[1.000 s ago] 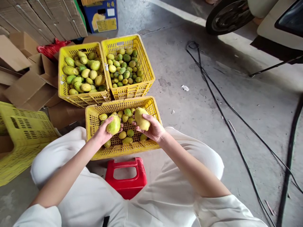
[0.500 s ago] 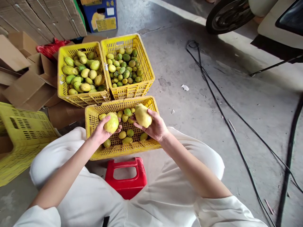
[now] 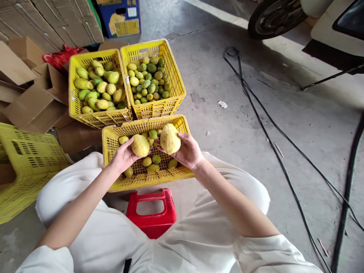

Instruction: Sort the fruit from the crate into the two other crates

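My left hand (image 3: pixel 124 154) is closed round a yellow lemon (image 3: pixel 140 145), with the thumb on top and the fingers beneath. A paler, bumpy lemon (image 3: pixel 170 139) rests in my right hand (image 3: pixel 189 151), whose thumb presses on its right side. Both fruits are held close together above a low yellow crate (image 3: pixel 148 185). Inside that crate lie several smaller yellow and green lemons (image 3: pixel 152 168); my hands hide part of them.
Behind stand a yellow crate of larger lemons (image 3: pixel 100 86) and a crate of smaller, greener ones (image 3: pixel 150 81). A red stool (image 3: pixel 152 223) sits between my legs. Cardboard (image 3: pixel 36 110) and another yellow crate (image 3: pixel 31 167) are left. Black cables (image 3: pixel 273 129) cross the floor right.
Both lemons have been turned in my hands and show other sides. My left hand has shifted slightly to the right, bringing its lemon closer to the other one.
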{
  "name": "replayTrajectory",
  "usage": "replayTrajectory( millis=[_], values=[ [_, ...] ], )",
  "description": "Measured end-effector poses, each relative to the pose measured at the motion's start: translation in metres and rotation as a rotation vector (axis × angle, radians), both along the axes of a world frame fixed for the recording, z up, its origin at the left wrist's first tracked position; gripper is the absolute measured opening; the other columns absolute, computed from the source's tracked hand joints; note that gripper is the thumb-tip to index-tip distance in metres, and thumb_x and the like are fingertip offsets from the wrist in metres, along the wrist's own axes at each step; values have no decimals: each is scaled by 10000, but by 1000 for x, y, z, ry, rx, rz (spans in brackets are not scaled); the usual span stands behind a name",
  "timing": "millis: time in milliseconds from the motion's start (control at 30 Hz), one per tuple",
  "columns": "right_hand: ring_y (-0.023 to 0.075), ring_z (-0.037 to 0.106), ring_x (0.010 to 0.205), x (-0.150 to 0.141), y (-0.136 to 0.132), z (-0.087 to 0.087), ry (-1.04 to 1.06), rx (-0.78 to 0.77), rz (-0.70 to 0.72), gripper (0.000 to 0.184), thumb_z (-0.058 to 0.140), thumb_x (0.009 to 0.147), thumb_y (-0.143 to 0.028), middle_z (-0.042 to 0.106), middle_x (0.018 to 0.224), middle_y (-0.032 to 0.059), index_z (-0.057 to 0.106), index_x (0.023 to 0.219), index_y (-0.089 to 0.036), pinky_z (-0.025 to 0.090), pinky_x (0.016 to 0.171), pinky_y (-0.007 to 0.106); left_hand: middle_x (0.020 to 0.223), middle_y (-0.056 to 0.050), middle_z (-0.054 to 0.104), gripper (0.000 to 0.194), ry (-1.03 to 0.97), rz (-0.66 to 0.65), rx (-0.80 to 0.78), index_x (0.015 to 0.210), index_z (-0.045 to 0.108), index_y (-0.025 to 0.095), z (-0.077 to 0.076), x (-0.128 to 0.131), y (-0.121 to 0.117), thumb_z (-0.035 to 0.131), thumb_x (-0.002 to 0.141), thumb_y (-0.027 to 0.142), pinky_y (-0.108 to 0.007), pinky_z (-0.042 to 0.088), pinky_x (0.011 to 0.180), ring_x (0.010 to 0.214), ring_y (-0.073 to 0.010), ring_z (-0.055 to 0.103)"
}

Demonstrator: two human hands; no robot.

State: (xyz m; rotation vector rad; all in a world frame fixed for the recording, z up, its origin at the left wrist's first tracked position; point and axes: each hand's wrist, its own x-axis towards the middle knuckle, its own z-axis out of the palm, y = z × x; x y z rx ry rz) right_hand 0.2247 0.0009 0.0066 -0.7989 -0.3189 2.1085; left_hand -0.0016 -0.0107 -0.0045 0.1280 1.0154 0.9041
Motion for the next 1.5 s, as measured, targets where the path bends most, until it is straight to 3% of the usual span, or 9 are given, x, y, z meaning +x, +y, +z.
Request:
replayTrajectory(
  millis=[200, 333, 467, 600, 767, 1100, 1233, 1367, 1500],
  values=[
    [167, 706, 837, -7, -9, -12, -62, 9, 207, 408, 859, 724, -231, 732, 1007, 8, 653, 1076, -231, 650, 654, 262, 968, -120, 759, 232, 33, -132, -71, 1010, 633, 173, -15, 2, -10, 709, 820, 281, -424, 675, 806, 993, -324, 774],
    [221, 750, 933, -6, -5, -12, -30, -105, 185, 223, 687, 862, -299, 769, 1045, 73, 645, 1056, -196, 663, 812, 353, 1015, -142, 769, 319, 28, -24, -106, 1139, 635, 149, -11, 5, -8, 621, 869, 318, -495, 652, 908, 1084, -348, 749],
    [298, 740, 1102, -1, 4, -6, 47, -68, 59, 228, 565, 807, -232, 776, 1091, 83, 616, 1028, -213, 629, 950, 516, 1099, -161, 771, 343, -16, 63, -31, 1209, 595, 133, 1, 0, 1, 514, 899, 254, -542, 624, 964, 1169, -343, 722],
    [256, 746, 1029, -5, 1, -6, -40, -63, -4, 218, 629, 842, -248, 774, 1047, 61, 638, 1057, -215, 655, 897, 429, 1096, -148, 763, 266, 46, 27, 28, 1131, 615, 152, 0, -2, 1, 618, 883, 249, -479, 641, 952, 1161, -333, 727],
    [157, 710, 765, -11, -8, -14, -143, -153, 81, 233, 768, 827, -244, 738, 907, -10, 670, 1038, -233, 640, 588, 239, 1035, -92, 742, 288, 74, -59, 26, 1008, 610, 188, -7, 1, -7, 764, 764, 193, -417, 650, 951, 1120, -298, 740],
    [295, 735, 1137, -4, 0, 2, 88, -58, 23, 292, 572, 890, -284, 780, 1116, 121, 658, 1136, -152, 611, 1023, 479, 1098, -138, 762, 311, 40, -2, 57, 1128, 659, 129, 11, -5, 2, 583, 829, 172, -471, 605, 1021, 1225, -320, 690],
    [205, 746, 940, -5, -4, -2, -11, -32, 15, 308, 753, 826, -257, 756, 1022, 23, 649, 1113, -220, 661, 892, 371, 1040, -88, 758, 282, 114, -20, 99, 1074, 670, 165, 2, -4, 0, 771, 813, 201, -365, 604, 1019, 1147, -265, 715],
    [140, 678, 767, -8, -11, -8, -169, -30, 108, 426, 874, 696, -171, 683, 905, -37, 658, 1058, -236, 647, 640, 251, 864, 6, 717, 361, 145, 17, 4, 1121, 656, 216, -5, -2, -3, 752, 796, 93, -299, 636, 949, 902, -173, 751],
    [193, 721, 863, -9, -12, -7, -128, -44, 161, 391, 815, 750, -277, 717, 989, 3, 631, 1092, -230, 663, 724, 328, 883, -14, 729, 277, 163, 22, -11, 1083, 664, 208, 1, -1, -2, 683, 828, 100, -266, 652, 878, 886, -170, 758]
  ],
)
